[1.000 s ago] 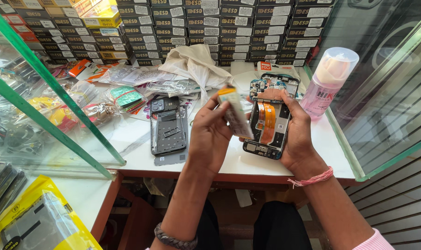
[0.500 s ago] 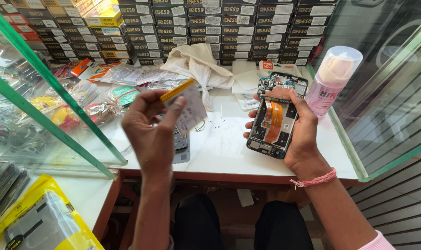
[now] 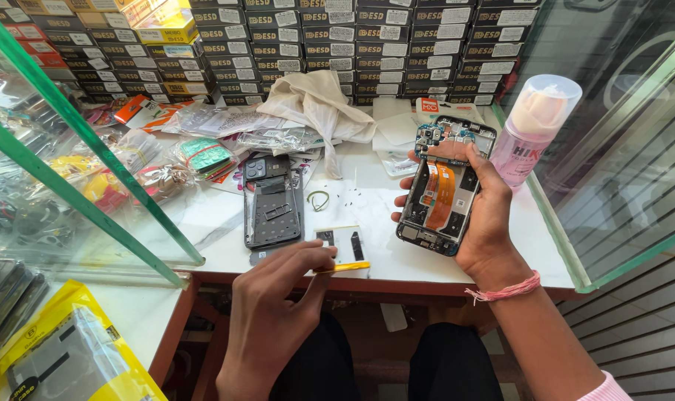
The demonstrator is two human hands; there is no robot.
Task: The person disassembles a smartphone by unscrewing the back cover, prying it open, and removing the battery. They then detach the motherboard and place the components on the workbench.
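The right hand [image 3: 480, 215] is curled around an opened phone [image 3: 447, 186], fingers along its far edge and thumb across the top, holding it tilted above the desk [image 3: 374, 208]; an orange flex cable [image 3: 440, 194] runs down its exposed inside. Palm and fingers hide the phone's right edge and back, so its far side cannot be made out.

The left hand [image 3: 278, 297] sits at the desk's near edge, its fingers loosely bent and pressing down on a flat white battery [image 3: 342, 249] with a yellow strip along its near side. The fingertips cover the battery's left corner, and whether it is pinched or only touched cannot be told.

Just beyond the left hand lies a dark back cover [image 3: 272, 202], face up. Between the two hands are a small green ring [image 3: 319, 199] and tiny dark specks, too small to identify. Beyond the right hand stands a pink bottle [image 3: 534, 126] with a clear cap. Farther back, a crumpled cloth [image 3: 315, 100] lies before stacked boxes [image 3: 367, 44], which the top edge cuts off. A green-edged glass panel [image 3: 77, 148] blurs the packets beside the left hand.
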